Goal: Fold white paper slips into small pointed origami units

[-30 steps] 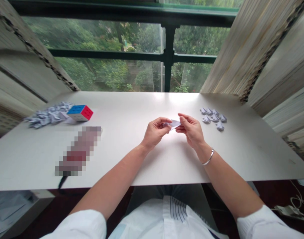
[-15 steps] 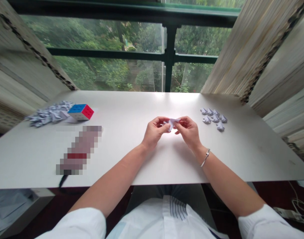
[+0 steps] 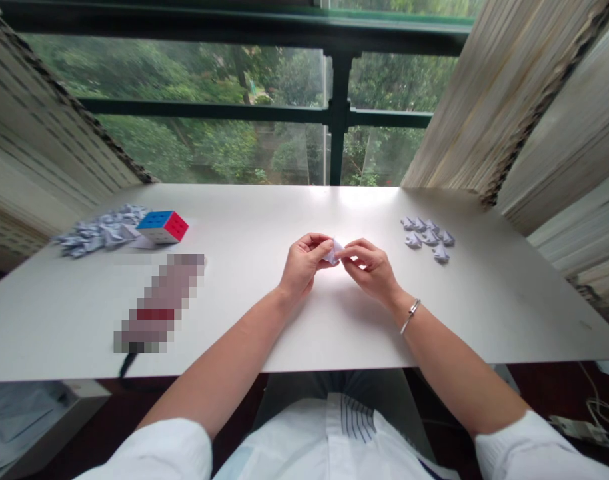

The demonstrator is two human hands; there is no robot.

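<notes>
A small pale folded paper piece sits between both hands, just above the white table. My left hand pinches its left side with curled fingers. My right hand, with a silver bracelet on the wrist, pinches its right side with thumb and fingertips. Most of the paper is hidden by the fingers.
Several finished folded paper pieces lie to the right of my hands. At the far left a heap of paper pieces lies beside a colourful puzzle cube. A blurred object lies at the front left. A window is behind the table.
The paper was a flatter strip held up between the hands; it is now folded smaller and both hands have lowered and closed in on it.
</notes>
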